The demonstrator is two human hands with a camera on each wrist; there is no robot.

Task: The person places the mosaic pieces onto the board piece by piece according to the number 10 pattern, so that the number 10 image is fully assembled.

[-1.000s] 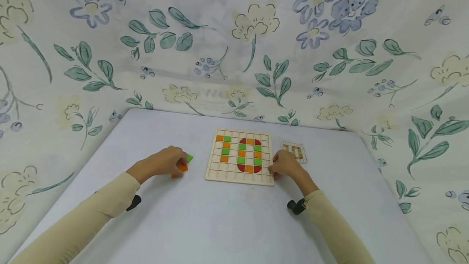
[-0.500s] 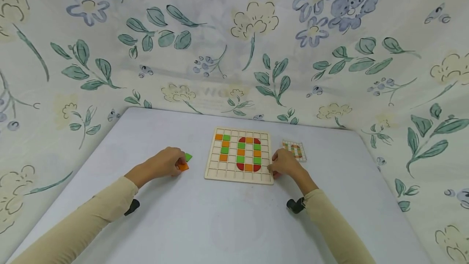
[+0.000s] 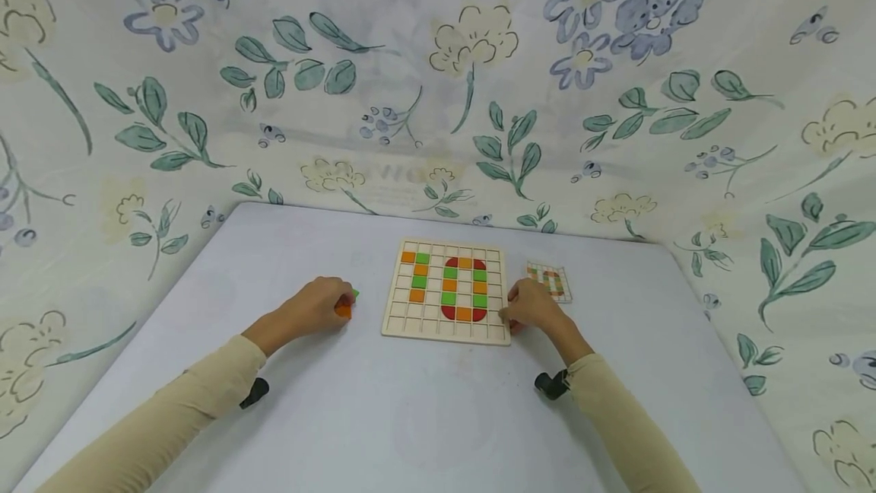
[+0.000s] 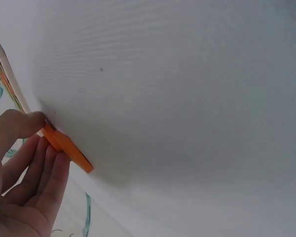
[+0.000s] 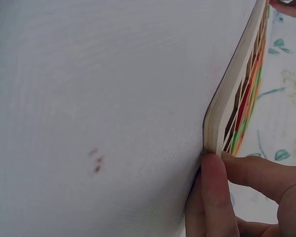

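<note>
My left hand [image 3: 318,306] is left of a wooden grid board [image 3: 438,327], its thumb and fingers pinching orange square tiles [image 4: 64,144] close over the table. Two orange pieces overlap between the fingertips in the left wrist view. A corner of a green tile [image 3: 356,294] shows just beyond them, the rest hidden by the hand. Orange, green and red tiles on the board form a 1 and a 0. With thumb and fingers, my right hand [image 3: 534,305] grips the board's right edge near its front corner, seen from the side in the right wrist view.
A small printed card [image 3: 563,285] with the same coloured figure lies right of the board, partly behind the right hand. The white table [image 3: 438,417] ends at a floral cloth [image 3: 411,97] behind. Black wrist devices [image 3: 255,392] hang below both forearms.
My left hand has shifted slightly right, towards the green tile, and now covers more of it. The orange tiles moved with the fingers. The right hand and board stay in place.
</note>
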